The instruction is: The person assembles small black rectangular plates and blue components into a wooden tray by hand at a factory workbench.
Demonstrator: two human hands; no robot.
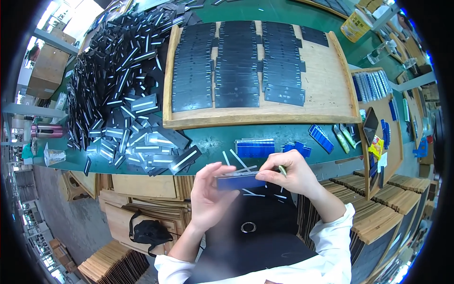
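A small blue panel (pixel 235 182), blurred at its left end, is held up above my lap. My right hand (pixel 289 171) pinches its right end between thumb and fingers. A slim greenish tool (pixel 282 170) also sticks out of that hand. My left hand (pixel 208 196) is cupped around the panel's left end, fingers spread above it and thumb below; firm contact does not show. Just beyond, on the green table, lie a stack of blue panels (pixel 255 148) and a looser pile of blue pieces (pixel 298 149). Thin white strips (pixel 253 193) are scattered on my dark apron.
A big heap of black pieces with white strips (pixel 109 75) covers the table's left. A wooden tray (pixel 326 71) holds rows of dark panels (pixel 236 61). To the right are green-handled tools (pixel 347 137), another wooden tray (pixel 399 142) and a yellow bucket (pixel 355 26). Stacked boards (pixel 373 217) stand below.
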